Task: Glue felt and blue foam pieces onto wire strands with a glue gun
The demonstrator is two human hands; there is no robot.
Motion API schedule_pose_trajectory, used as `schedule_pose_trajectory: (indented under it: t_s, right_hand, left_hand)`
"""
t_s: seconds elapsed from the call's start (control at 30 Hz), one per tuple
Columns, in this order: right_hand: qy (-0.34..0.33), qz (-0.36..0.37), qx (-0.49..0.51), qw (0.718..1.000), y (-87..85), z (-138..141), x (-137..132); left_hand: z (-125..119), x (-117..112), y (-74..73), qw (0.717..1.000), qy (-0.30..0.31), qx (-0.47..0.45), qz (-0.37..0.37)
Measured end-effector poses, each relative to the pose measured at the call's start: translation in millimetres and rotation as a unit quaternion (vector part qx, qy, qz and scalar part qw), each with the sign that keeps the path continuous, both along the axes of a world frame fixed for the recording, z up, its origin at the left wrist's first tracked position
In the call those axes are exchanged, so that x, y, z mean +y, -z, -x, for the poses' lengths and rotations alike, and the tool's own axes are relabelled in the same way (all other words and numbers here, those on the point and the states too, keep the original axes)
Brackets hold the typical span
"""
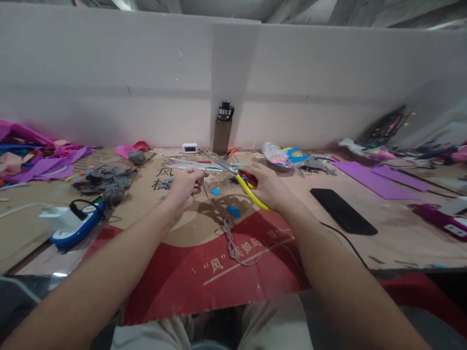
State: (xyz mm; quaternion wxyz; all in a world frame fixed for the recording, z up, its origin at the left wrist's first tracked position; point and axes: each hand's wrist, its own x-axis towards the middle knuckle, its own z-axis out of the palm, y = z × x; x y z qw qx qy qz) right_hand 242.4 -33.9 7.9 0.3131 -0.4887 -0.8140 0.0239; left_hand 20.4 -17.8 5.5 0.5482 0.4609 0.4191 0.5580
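My right hand (pixel 268 187) is closed around the yellow handles of a pair of scissors (pixel 233 174), whose metal blades point up and left above the table. My left hand (pixel 186 187) is closed in a pinch just left of the blades, gripping a thin grey thread or wire (pixel 229 240) that hangs from it and curls in loops on the cardboard sheet (pixel 204 272). Two small blue cut pieces (pixel 233 211) lie on the cardboard below my hands.
A dark water bottle (pixel 222 129) and small white clock (pixel 189 148) stand at the back wall. A black phone (pixel 343 211) lies right of my hands, purple sheets (pixel 372 180) beyond it. A blue and white device (pixel 75 223), grey pom-poms (pixel 113 194) and purple scraps (pixel 40 163) fill the left.
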Motion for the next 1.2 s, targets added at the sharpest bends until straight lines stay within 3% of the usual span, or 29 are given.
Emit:
schedule_pose_trajectory:
  t_s: [0.1,0.33,1.07,1.2]
  right_hand:
    - [-0.05,0.01,-0.014,0.999,1.0,9,-6]
    - [-0.071,0.016,-0.017,0.997,8.1,10,-2]
    - [-0.077,0.008,0.003,0.997,3.2,16,-8]
    - [-0.028,0.02,0.028,0.999,0.5,14,-6]
  left_hand:
    - [-2,-3,-3.5,1.0,0.003,-0.004,-0.01]
    - [-2,-1,-1.7,0.999,0.019,-0.006,-0.026]
    - [-1,-3,-4.7,0.998,0.019,-0.013,-0.05]
    - [-1,-3,-5.1,0.998,0.029,-0.01,-0.054]
